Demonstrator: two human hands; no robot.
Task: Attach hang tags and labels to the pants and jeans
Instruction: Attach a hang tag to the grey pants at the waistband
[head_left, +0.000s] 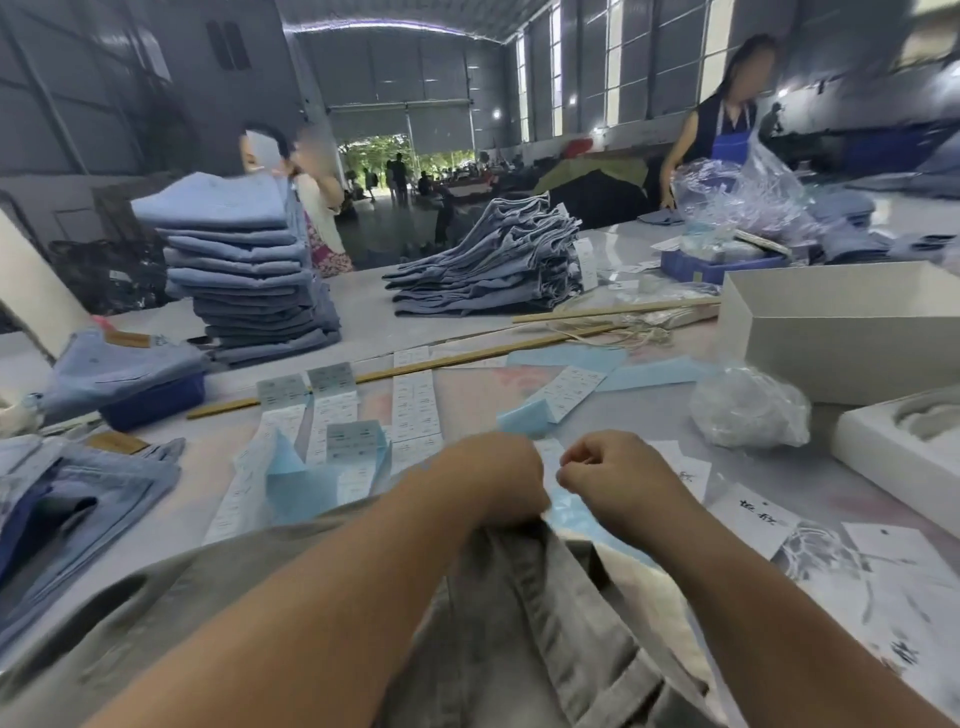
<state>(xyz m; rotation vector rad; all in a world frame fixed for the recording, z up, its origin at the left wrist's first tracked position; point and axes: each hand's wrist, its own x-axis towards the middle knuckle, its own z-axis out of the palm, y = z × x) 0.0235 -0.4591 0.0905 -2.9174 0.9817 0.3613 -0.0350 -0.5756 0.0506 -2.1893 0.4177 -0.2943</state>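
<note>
A pair of grey pants (524, 613) lies in front of me on the table, waistband away from me. My left hand (493, 480) is curled over the top edge of the waistband and grips the fabric. My right hand (608, 475) is curled just to its right, fingers pinched together; what it pinches is too small to make out. A blue label backing sheet (576, 514) lies just beyond the waistband under my right hand. White label strips (413, 410) and blue backings (296, 483) are spread across the table ahead. Printed hang tags (753, 512) lie at the right.
Folded jeans stacks stand at the left (244, 270) and centre back (498, 260). More jeans (78, 493) lie at my near left. White boxes (841, 332) and a plastic bag (748, 405) sit at the right. Wooden sticks (415, 366) cross the table. A person in a blue apron (722, 119) works far right.
</note>
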